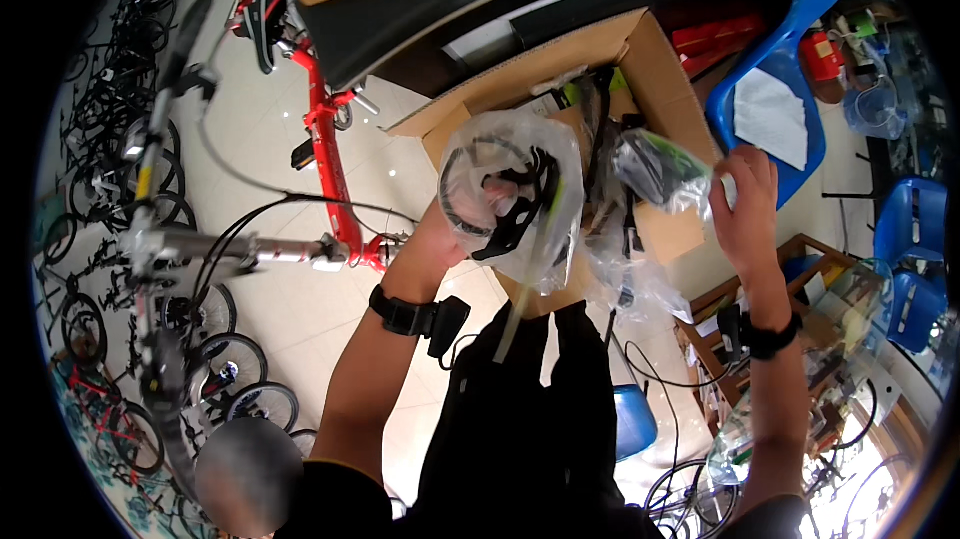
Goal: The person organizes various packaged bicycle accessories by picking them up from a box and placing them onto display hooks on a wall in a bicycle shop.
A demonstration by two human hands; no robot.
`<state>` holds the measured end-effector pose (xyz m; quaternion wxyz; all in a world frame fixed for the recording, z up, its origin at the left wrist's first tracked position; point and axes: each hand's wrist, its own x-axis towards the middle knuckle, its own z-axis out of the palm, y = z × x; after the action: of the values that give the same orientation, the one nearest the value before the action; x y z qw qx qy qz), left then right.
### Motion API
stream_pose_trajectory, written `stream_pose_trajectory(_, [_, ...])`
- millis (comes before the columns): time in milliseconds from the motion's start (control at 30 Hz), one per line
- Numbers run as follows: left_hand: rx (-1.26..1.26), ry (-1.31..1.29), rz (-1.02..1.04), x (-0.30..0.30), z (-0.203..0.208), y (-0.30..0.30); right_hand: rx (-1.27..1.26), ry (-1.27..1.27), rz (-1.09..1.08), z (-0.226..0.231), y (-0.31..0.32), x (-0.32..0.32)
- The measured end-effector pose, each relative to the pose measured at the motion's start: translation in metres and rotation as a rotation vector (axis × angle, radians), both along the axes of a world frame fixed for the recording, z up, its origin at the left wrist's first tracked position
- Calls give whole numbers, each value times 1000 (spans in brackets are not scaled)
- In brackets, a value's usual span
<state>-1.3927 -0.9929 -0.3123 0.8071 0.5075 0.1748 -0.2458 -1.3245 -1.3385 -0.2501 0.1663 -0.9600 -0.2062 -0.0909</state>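
Two hands, two clear bags: the left hand clasps the large bag, black parts inside, over the left edge of one box. The right hand pinches the right end of the small bag, at the box's right edge. Past that edge one blue chair bears one white cloth. One red bike stands left of the box.

Hands apart, both forearms extended forward
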Motion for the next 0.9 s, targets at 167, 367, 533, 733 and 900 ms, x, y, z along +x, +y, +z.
stream_pose_trajectory(167, [-22,-58,186,-31,110,-23,647,492,-258,113,-24,-59])
stream_pose_trajectory(367, [-160,17,79,-86,168,0,1033,682,-371,193,-42,-128])
stream_pose_trajectory(533, [-144,-17,15,-152,195,10,1565,671,-320,218,-27,-194])
stream_pose_trajectory(733, [-120,-49,-38,-243,216,31,1693,588,-241,233,-27,-274])
stream_pose_trajectory(900, [-80,-74,-39,-311,241,53,1734,628,-286,263,-20,-332])
